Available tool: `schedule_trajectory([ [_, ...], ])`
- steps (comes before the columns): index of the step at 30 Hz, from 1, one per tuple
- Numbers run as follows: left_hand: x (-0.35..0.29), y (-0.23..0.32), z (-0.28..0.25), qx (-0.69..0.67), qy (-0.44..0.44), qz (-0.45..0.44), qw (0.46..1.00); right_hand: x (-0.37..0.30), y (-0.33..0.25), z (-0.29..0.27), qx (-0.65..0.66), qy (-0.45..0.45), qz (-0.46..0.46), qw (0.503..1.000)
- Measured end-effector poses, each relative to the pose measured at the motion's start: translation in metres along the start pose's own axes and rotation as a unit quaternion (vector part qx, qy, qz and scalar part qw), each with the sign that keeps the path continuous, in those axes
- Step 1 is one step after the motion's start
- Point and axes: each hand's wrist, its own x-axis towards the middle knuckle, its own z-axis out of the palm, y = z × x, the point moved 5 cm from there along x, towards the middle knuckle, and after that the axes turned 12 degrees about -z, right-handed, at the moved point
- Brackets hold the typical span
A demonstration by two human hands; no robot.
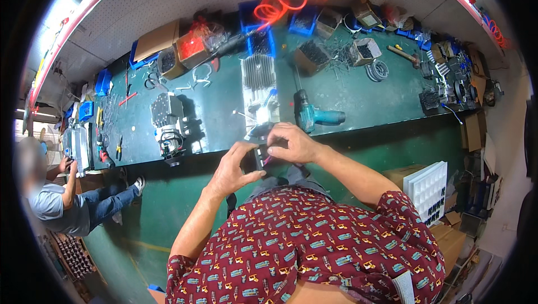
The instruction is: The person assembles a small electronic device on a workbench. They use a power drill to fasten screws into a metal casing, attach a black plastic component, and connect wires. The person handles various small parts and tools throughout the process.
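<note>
Green workbench, both hands raised, left hand and right hand fingers pinching dark part

1. Left hand raised ahead of the chest, fingers curled, thumb and forefinger pinched toward the right hand.
2. Right hand just beside it, palm down, fingers bent.
3. Both forearms bare, converging forward.

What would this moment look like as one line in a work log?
left hand: on small dark part | right hand: on same part | place: green bench edge, beside finned motor | nearby: teal drill
</note>
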Motion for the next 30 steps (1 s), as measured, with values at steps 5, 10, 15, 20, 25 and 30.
schedule_trajectory([
  [5,-0.006,-0.022,0.008,0.062,0.102,-0.093,0.989,-0.018,0.006,0.023,0.094,0.093,0.123,0.984],
  [10,-0.017,-0.047,0.019,0.071,0.14,-0.094,0.983,-0.025,0.018,0.045,0.174,0.099,0.205,0.958],
  [15,-0.026,-0.068,0.025,0.014,0.081,-0.086,0.993,0.017,0.032,0.035,-0.042,0.033,-0.001,0.999],
  [20,-0.027,-0.074,0.026,0.025,0.1,-0.067,0.992,0.068,0.066,0.061,-0.249,-0.173,-0.084,0.949],
  [25,-0.023,-0.074,0.02,-0.02,0.102,-0.097,0.99,0.073,0.113,0.072,-0.232,-0.314,0.047,0.919],
  [30,-0.016,-0.08,0.013,-0.032,0.128,-0.09,0.987,0.075,0.112,0.048,0.089,-0.192,0.151,0.966],
])
